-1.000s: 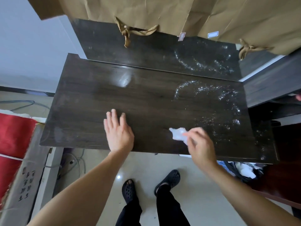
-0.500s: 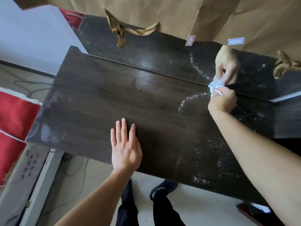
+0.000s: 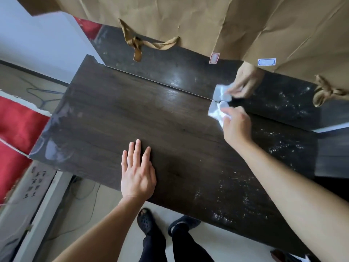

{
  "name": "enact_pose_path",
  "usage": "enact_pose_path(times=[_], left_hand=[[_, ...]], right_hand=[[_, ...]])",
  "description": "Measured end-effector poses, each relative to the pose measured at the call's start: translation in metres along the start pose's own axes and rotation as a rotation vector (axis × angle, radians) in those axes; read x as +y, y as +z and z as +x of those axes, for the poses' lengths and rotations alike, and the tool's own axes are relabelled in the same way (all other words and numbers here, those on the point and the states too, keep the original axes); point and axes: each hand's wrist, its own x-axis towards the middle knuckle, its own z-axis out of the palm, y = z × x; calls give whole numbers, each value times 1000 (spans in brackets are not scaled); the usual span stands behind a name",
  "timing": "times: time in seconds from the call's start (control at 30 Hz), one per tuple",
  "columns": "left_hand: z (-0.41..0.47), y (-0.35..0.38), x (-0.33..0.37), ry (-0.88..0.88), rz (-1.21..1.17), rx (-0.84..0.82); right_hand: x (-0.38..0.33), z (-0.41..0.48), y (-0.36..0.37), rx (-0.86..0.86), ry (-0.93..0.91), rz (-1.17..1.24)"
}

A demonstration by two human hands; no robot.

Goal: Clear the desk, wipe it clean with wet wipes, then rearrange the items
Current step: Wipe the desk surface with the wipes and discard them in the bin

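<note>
The dark wooden desk [image 3: 132,118] has nothing standing on its top, and wet streaks glisten on its right half. My right hand [image 3: 237,125] presses a white wet wipe [image 3: 216,111] against the desk at its far edge, right where the top meets a glossy dark back panel [image 3: 170,67]. That panel mirrors the hand and the wipe. My left hand [image 3: 137,174] lies flat near the front edge, palm down, fingers apart, holding nothing.
Brown paper bags [image 3: 188,19] with fabric handles hang over the back panel. A red box [image 3: 15,129] and a white carton stand at the left. Cables lie on the floor below. My feet in dark sandals [image 3: 145,221] show under the front edge.
My right hand carried the wipe from the front edge up to the far edge, then slid it a little leftward along the panel. The left hand stayed flat in place.
</note>
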Motion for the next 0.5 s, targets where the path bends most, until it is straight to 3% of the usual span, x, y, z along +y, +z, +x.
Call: enact_pose_path(times=[0.07,0.1,0.2,0.33,0.4,0.47,0.5], left_hand=[[0,0,0,0,4,-4],[0,0,0,-1,5,-3],[-1,0,-1,-5,1,0],[-2,-3,1,-13,-16,-13],[-1,-3,1,-14,-20,-17],[-1,-3,0,-11,-19,-14],[0,-2,0,-8,-18,-13]], right_hand=[[-8,4,14,10,-21,-54],[-13,-6,22,-25,-130,-104],[-14,-73,31,-208,-460,-86],[5,-123,6,-504,-566,-46],[19,-93,-12,-288,-417,-37],[40,-45,-33,34,-169,-87],[51,-23,-41,114,-37,-104]])
